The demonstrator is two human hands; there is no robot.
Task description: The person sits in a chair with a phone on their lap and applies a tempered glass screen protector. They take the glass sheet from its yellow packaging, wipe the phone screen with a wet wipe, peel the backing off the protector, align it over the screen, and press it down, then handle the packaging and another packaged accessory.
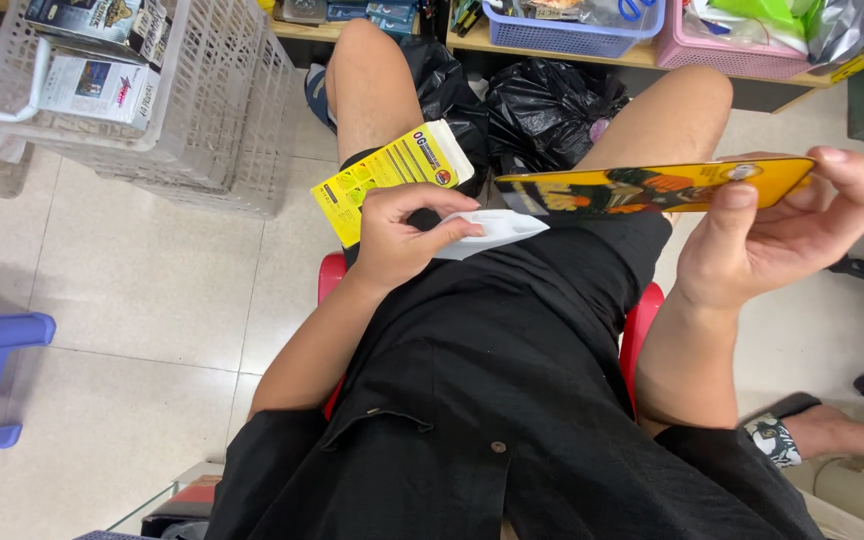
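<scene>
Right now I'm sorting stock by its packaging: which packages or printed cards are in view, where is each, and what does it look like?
Yellow box: left hand, flat, black print, white end flap.
White sleeve: under the same hand's fingers, plain.
Yellow card: right hand, long, edge-on, dark picture.
Boxed packs: white basket upper left, white and dark.

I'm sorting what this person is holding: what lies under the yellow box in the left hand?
Under the yellow box, the left hand also pinches a white sleeve that rests on the black-clothed lap. Whatever the sleeve contains is covered.
</scene>
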